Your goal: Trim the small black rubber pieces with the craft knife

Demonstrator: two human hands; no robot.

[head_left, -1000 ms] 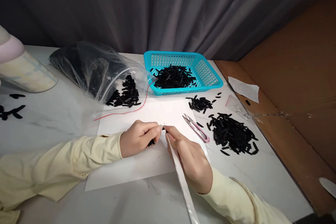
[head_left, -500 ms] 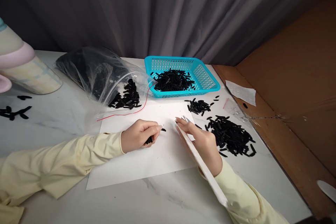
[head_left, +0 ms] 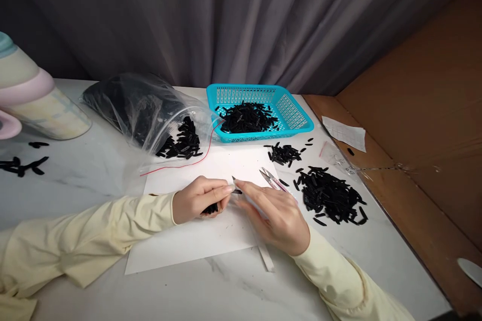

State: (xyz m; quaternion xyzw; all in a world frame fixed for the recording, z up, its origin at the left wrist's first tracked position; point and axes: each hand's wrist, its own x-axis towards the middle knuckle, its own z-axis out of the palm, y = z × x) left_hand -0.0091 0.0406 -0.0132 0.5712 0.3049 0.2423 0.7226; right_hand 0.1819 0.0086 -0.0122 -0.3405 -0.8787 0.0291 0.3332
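Note:
My left hand (head_left: 199,199) rests on a white paper sheet (head_left: 196,238) and pinches a small black piece (head_left: 237,191) at its fingertips, with more black pieces (head_left: 211,208) tucked under the palm. My right hand (head_left: 276,215) lies beside it, holding a long white strip (head_left: 265,257) whose tip meets the black piece. The fingertips of both hands almost touch. Pink-handled snips (head_left: 273,179) lie just beyond my right hand.
A pile of black pieces (head_left: 331,193) lies to the right, a smaller heap (head_left: 284,153) behind it. A turquoise basket (head_left: 297,115) holds more. An open clear bag (head_left: 143,108) spills pieces at the left. A pastel container (head_left: 33,100) stands far left. Brown cardboard (head_left: 422,125) borders the right.
My right hand swung out to the right with the white strip, then came back left to my left hand's fingertips. The left hand stayed put.

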